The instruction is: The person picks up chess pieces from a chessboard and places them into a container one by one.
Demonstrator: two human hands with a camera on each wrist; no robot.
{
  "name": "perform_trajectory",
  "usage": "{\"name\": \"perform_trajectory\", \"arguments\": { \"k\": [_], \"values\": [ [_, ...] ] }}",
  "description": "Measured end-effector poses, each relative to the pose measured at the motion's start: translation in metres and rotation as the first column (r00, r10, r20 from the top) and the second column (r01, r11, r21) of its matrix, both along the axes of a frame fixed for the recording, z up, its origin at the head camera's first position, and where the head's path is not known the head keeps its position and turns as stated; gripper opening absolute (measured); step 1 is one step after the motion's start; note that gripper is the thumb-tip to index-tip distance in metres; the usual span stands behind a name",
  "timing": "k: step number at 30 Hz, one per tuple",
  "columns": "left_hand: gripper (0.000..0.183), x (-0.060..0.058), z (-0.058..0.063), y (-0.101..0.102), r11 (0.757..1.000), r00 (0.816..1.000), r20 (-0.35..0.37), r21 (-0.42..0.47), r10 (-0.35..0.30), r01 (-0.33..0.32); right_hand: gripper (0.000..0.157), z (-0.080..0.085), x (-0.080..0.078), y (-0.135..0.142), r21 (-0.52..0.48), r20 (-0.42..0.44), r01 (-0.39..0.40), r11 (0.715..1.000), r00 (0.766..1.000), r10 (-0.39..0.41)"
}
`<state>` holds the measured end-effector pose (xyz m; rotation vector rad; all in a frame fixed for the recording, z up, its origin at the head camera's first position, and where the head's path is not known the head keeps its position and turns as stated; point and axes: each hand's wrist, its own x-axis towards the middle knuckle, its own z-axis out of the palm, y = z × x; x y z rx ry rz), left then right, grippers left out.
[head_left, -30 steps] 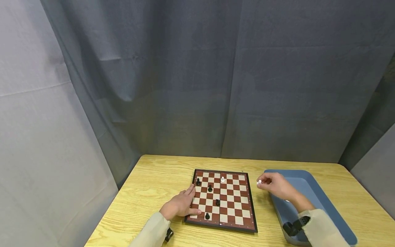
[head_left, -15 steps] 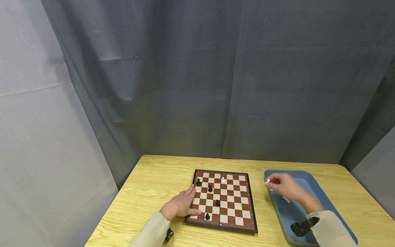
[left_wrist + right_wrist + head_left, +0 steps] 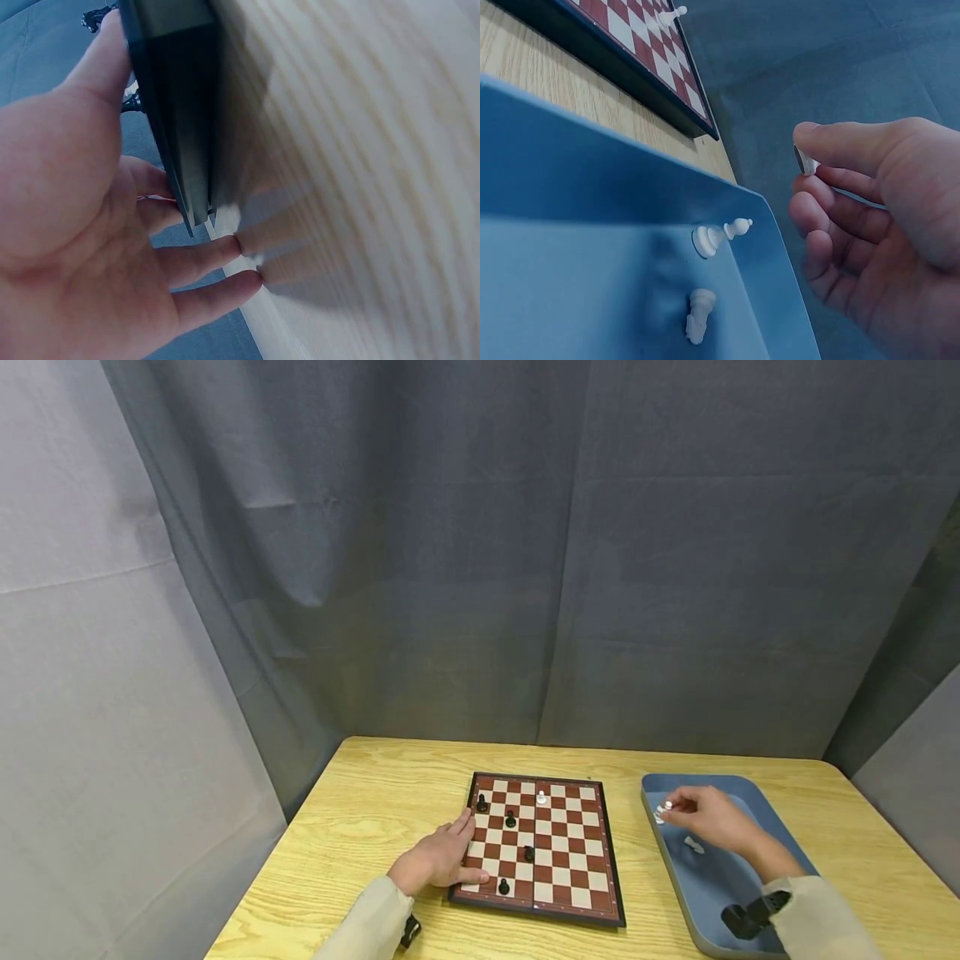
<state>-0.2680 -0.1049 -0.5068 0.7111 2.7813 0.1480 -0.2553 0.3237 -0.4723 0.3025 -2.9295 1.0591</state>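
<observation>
My left hand [image 3: 437, 858] rests along the left edge of the chessboard [image 3: 570, 857], fingers extended and the thumb over its near corner. In the left wrist view, fingertips touch the table beside the board's dark side. Above the blue tray [image 3: 678, 893], my right hand [image 3: 712, 820] pinches a white chess piece [image 3: 805, 160] between thumb and fingers; its dark base shows, and the fingers hide most of it. Inside the tray one white chess piece [image 3: 714, 237] stands upright, and another white piece [image 3: 699, 315] lies on its side.
On the board stand several black chess pieces [image 3: 511, 819], mostly on its left half, and a white chess piece [image 3: 542, 797] near the far edge. Wooden table [image 3: 652, 893] surface separates board and tray. A grey curtain [image 3: 465, 568] hangs behind the table.
My right hand has moved right, from beside the board to over the tray, with the white chess piece still pinched. The left hand has stayed on the board.
</observation>
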Motion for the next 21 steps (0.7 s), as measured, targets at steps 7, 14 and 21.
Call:
{"name": "perform_trajectory", "arguments": {
  "k": [7,14,21],
  "values": [
    [0.099,0.000,0.000,0.000,1.000,1.000,0.006,0.004,0.005,-0.005,0.014,-0.003,0.001,0.005,0.010,0.023,0.001,1.000,1.000,-0.001],
    [0.099,0.000,0.000,0.000,1.000,1.000,-0.002,-0.002,0.000,0.000,0.013,-0.009,0.002,0.011,0.039,0.021,-0.006,0.999,1.000,0.006],
    [0.100,0.000,-0.001,0.000,1.000,1.000,-0.004,0.000,-0.002,0.002,0.013,-0.014,0.001,0.015,0.064,0.019,-0.024,0.998,1.000,0.023]
  ]
}}
